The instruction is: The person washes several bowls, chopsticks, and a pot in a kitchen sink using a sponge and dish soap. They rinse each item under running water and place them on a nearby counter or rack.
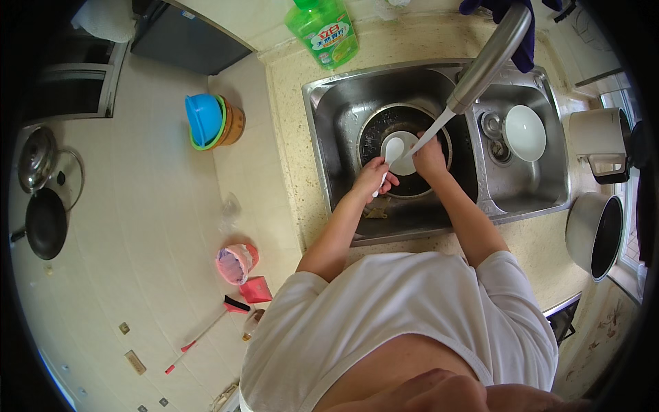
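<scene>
My left hand (371, 178) grips a white soup spoon (394, 148) by its handle, and the spoon's bowl end lies over a small white bowl (404, 166). At that bowl's right rim my right hand (431, 156) is closed on the edge, its fingertips partly hidden by the running water. A stream of water (433, 127) from the metal faucet (491, 56) falls into the bowl. Beneath it is a round dark pan (378, 119) with a light rim, in the left basin of a stainless steel sink (329, 121).
In the right basin (530, 193) sits another white bowl (524, 133) beside the drain strainer (491, 124). A green dish-soap bottle (329, 44) stands behind the sink. To the right are an electric kettle (597, 136) and a metal pot (582, 232). Stacked basins (203, 121) are at the left.
</scene>
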`<move>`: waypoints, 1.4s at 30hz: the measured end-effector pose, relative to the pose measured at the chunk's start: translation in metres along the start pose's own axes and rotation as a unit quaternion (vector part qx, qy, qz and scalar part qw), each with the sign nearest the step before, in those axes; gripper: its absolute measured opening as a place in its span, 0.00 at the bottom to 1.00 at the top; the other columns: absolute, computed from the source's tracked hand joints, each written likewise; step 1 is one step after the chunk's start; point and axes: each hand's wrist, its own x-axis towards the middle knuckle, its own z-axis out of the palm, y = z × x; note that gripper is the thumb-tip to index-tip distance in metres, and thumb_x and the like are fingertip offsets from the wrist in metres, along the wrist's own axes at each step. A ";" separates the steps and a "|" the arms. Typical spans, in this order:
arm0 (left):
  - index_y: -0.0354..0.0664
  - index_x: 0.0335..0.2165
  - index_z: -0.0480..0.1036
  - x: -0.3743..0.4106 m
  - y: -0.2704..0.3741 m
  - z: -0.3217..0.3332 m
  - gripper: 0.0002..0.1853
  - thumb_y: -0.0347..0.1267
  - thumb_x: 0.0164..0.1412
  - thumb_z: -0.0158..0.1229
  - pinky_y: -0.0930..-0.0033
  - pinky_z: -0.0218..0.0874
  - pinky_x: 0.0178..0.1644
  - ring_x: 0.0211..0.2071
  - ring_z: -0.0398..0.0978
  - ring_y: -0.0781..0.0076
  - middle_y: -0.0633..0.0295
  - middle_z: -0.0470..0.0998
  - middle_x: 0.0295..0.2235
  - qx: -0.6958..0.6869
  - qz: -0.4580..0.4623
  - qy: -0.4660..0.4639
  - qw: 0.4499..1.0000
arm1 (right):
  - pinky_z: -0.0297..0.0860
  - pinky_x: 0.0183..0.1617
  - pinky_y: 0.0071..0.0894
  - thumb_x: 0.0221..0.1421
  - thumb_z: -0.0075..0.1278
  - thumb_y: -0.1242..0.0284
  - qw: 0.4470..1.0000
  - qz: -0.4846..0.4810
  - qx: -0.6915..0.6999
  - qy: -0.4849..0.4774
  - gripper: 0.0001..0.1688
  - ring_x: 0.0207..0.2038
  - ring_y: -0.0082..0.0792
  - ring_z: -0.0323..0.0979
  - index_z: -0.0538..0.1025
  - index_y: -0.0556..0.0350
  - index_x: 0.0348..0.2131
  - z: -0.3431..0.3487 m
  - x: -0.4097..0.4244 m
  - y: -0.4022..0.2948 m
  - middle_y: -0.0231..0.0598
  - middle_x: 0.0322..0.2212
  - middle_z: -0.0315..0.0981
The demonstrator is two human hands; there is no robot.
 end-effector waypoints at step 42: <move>0.39 0.42 0.65 0.027 0.000 0.057 0.14 0.25 0.54 0.46 0.73 0.62 0.38 0.34 0.70 0.74 0.61 0.72 0.34 0.063 0.240 0.098 0.964 | 0.65 0.29 0.19 0.56 0.44 0.62 0.721 0.237 0.633 -0.150 0.20 0.29 0.20 0.67 0.70 0.56 0.43 -0.006 0.005 -0.009 0.31 0.30 0.70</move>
